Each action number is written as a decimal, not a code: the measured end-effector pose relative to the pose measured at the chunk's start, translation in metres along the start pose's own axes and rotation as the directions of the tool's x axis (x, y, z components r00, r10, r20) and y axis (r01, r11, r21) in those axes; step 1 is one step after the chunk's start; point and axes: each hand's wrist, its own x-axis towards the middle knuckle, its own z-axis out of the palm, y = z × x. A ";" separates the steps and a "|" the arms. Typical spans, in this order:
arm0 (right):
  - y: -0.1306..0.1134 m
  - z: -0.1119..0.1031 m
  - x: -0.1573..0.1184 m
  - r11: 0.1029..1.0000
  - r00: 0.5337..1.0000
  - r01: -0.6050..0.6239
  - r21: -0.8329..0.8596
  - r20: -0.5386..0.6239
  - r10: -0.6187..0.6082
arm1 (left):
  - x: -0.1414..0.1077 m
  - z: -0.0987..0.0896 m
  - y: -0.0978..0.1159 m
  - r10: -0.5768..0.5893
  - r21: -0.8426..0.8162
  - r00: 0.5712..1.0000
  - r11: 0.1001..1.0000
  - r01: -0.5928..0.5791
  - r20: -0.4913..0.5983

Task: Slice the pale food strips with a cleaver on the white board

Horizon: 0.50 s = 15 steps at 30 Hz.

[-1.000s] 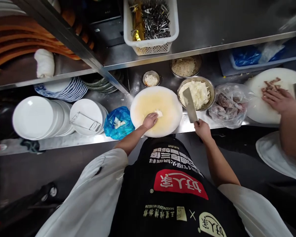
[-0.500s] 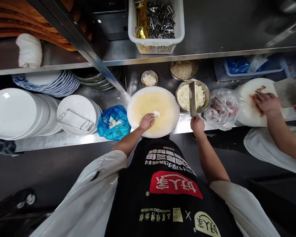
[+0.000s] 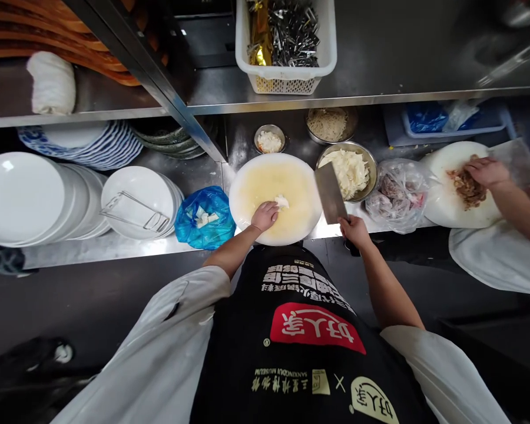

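Observation:
On the round white cutting board point(image 3: 247, 176), yellowed in its middle, lies a small heap of white food pieces point(image 3: 282, 201). My left hand point(image 3: 265, 217) rests flat on the board, fingers stretched out, with the tips at the edge of that heap. My right hand point(image 3: 355, 232) is closed round the dark handle of a cleaver point(image 3: 331, 193). The cleaver's broad blade is tilted, between the board's right rim and a metal bowl point(image 3: 371, 185). Pale sliced pieces point(image 3: 350, 172) fill this bowl, and the blade hides part of its left side.
Behind the board stand a small bowl of chopped white bits point(image 3: 269, 141) and a bowl of pale shreds point(image 3: 329, 123). A blue bag point(image 3: 205, 227) and stacked plates point(image 3: 136, 203) are left. Right are a clear bag point(image 3: 397, 197) and a co-worker's hand point(image 3: 488, 172) over brown meat.
My right hand has swung the cleaver from over the bowl leftward toward the board, turning its blade broadside. My left hand stays at the white pieces. The co-worker's hand has shifted over the meat.

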 end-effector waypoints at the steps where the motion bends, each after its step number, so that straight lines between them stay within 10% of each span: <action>1: 0.004 0.011 -0.007 0.998 0.996 0.017 0.068 0.087 -0.023 | 0.000 0.003 -0.003 0.015 0.004 1.000 1.000 -0.015 -0.021; 8: 0.017 0.085 -0.027 0.944 0.931 -0.017 0.329 0.349 -0.104 | 0.000 0.021 -0.022 0.149 0.084 0.976 0.987 -0.137 -0.161; 15: 0.042 0.084 -0.018 0.922 0.948 -0.081 0.379 0.316 -0.046 | 0.002 0.027 -0.026 0.163 0.113 0.971 0.983 -0.145 -0.173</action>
